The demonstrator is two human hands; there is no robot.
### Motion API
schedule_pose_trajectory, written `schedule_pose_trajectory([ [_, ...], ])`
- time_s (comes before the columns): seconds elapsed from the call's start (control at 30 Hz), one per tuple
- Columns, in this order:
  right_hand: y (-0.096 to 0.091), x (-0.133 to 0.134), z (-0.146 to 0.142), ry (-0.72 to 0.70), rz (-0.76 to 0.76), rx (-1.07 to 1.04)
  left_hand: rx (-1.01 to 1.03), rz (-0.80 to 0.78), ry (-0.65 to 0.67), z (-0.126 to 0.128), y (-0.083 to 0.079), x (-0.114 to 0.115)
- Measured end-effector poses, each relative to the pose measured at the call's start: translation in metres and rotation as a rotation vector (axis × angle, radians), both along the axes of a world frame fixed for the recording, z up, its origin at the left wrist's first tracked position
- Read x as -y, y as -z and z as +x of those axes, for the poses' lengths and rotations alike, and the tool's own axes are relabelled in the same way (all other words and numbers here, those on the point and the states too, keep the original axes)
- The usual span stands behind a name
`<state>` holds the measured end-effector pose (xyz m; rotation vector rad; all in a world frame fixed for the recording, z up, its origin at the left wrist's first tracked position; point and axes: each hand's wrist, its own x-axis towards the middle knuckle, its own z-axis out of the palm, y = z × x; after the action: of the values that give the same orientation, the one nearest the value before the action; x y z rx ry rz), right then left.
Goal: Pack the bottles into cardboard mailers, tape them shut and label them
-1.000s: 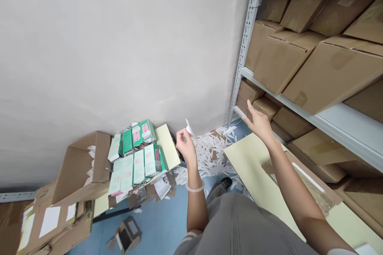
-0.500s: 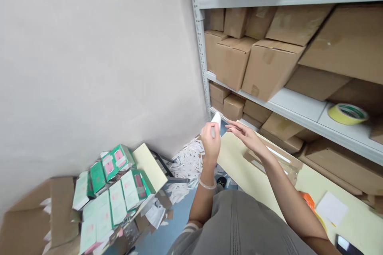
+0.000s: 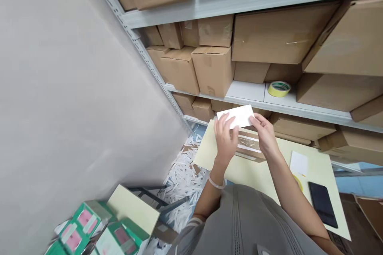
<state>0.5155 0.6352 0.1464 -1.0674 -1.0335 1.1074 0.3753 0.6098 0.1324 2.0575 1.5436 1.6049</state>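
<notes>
A blank white rectangular card (image 3: 241,115), perhaps paper or a label, is held up over the table. My right hand (image 3: 267,134) pinches its right end, thumb on the near face and the other fingers behind. At the card's left half, my left hand (image 3: 226,139) has its fingers bent and apart, the tips against the near face or just in front of it. Beneath the hands lies a taped brown cardboard box (image 3: 249,145) with white strips along it, partly hidden by my hands.
Shelves (image 3: 257,105) of brown cartons (image 3: 212,71) rise behind the pale table (image 3: 239,173). A yellow tape roll (image 3: 279,89) stands on one shelf. The table bears a white sheet (image 3: 298,163) and a black phone (image 3: 323,203). Paper strips (image 3: 185,179) cover the floor; green boxes (image 3: 79,227) stand lower left.
The view has swung right. The card was in my left hand with my right hand apart from it; now my right hand grips its right end and the card is turned face-on.
</notes>
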Motion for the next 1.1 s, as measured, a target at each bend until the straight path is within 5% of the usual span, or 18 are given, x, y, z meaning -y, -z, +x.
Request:
schedule_pose_trajectory([
  [0.1,0.006,0.002,0.015,0.184,0.021,-0.02,0.256,-0.074,-0.082,0.001,0.009,-0.013],
  [0.3,0.022,0.009,0.029,0.267,0.006,-0.026,0.419,-0.362,0.112,0.012,0.038,-0.037],
  [0.63,0.054,0.006,0.06,0.577,0.008,0.459,0.383,-0.386,0.102,0.024,0.04,-0.044],
  [0.83,0.11,-0.012,0.077,0.542,-0.109,0.779,0.091,-0.556,-0.132,0.031,0.091,-0.052],
  [1.1,0.193,-0.018,0.08,0.414,-0.342,1.054,-0.17,-0.799,-0.15,0.041,0.165,-0.059],
])
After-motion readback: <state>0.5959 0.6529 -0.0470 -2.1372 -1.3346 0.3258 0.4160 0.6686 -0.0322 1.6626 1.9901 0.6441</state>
